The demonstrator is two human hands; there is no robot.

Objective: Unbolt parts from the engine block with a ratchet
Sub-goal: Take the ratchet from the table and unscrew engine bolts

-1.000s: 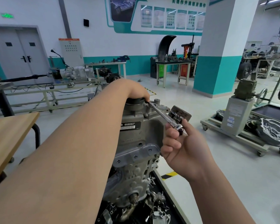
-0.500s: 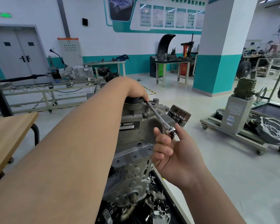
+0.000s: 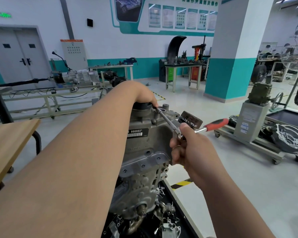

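A grey cast engine block (image 3: 144,152) stands upright in front of me, with a black label reading 666660. My left hand (image 3: 143,95) rests over its top, fingers curled down around the far end of a long steel extension bar (image 3: 167,120). The bar runs down-right to the ratchet head, which my right hand (image 3: 191,148) grips. The ratchet's red and black handle (image 3: 215,124) sticks out to the right beyond my fist. The socket and bolt are hidden under my left fingers.
Loose metal parts (image 3: 167,225) lie in a black tray at the block's foot. A wooden tabletop (image 3: 9,140) is at left. A wheeled stand with a gearbox (image 3: 258,121) and a housing (image 3: 289,138) stands right. A teal pillar (image 3: 230,69) rises behind.
My right hand has swung the ratchet so that its red handle now points right and shows beyond the fist. The left hand stays on top of the block.
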